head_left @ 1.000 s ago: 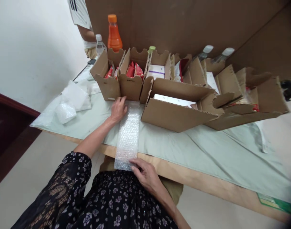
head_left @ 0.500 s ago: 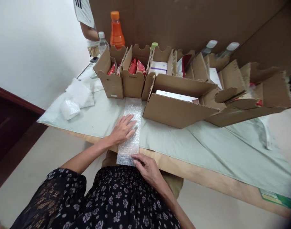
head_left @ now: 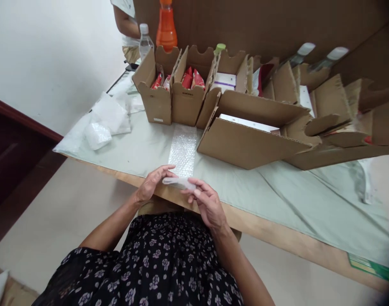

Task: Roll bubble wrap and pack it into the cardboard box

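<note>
Bubble-wrap strip (head_left: 183,148): its near end, flat half a second ago, is now lifted and curled up over the table edge (head_left: 239,214); I judge a fold is beginning; the far part lies flat on the green cloth (head_left: 149,146), reaching the cardboard boxes (head_left: 154,104)
Right hand (head_left: 208,204): I see thumb and fingers pinching the raised end at its right side
Left hand (head_left: 152,182): no longer flat on the wrap; fingers loosely extended beside the raised end's left side; contact I can't tell
</note>
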`<action>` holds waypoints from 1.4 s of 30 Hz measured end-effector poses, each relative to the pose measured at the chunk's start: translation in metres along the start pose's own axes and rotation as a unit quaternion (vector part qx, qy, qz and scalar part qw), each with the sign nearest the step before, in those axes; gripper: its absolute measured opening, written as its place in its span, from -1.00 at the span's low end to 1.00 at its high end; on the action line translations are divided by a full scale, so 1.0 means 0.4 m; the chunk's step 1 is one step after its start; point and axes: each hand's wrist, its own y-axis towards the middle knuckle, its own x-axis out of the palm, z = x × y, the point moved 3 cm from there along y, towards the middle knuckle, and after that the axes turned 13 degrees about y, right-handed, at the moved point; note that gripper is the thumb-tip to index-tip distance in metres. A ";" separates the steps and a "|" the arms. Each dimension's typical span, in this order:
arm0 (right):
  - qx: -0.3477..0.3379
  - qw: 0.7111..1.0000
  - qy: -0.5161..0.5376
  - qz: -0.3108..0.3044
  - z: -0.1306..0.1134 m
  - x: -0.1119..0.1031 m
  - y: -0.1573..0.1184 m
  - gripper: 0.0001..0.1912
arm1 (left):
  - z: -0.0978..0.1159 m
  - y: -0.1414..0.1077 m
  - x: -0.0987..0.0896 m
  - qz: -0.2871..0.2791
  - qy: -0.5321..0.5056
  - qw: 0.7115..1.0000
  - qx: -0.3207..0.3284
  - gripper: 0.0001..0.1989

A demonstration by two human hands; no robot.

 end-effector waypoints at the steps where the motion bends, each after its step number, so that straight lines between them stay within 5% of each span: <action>1: -0.004 1.000 0.015 0.002 -0.005 0.006 0.013 -0.55 | -0.001 -0.003 0.000 0.003 0.011 1.000 -0.010 -0.28; 7: -0.004 0.999 0.035 0.000 -0.004 0.018 0.056 -0.50 | 0.002 -0.001 0.018 0.065 0.073 0.991 -0.096 -0.41; 14: -0.003 1.000 -0.008 0.015 0.011 -0.013 0.067 -0.45 | -0.010 0.037 0.018 0.172 0.091 0.975 -0.106 -0.61; 23: -0.016 0.996 -0.079 0.035 0.053 -0.032 0.104 -0.07 | -0.022 0.036 0.020 0.224 0.327 0.916 -0.055 -0.61; 27: -0.043 0.995 -0.082 0.039 0.062 -0.036 0.087 -0.18 | -0.021 0.046 0.017 0.192 0.390 0.898 -0.071 -0.56; 31: -0.064 0.985 -0.157 0.022 0.062 -0.032 0.067 -0.52 | -0.017 0.054 0.016 0.175 0.424 0.886 -0.073 -0.51; 34: -0.151 0.943 -0.298 -0.001 0.048 -0.024 0.059 -0.69 | -0.018 0.052 0.018 0.169 0.431 0.883 -0.075 -0.48; 37: -0.248 0.861 -0.443 -0.037 0.038 -0.013 0.060 -0.67 | -0.020 0.047 0.022 0.172 0.436 0.881 -0.068 -0.48; 42: -0.250 0.752 -0.600 -0.112 0.056 0.001 0.082 -0.64 | -0.015 0.031 0.037 0.204 0.450 0.869 -0.013 -0.45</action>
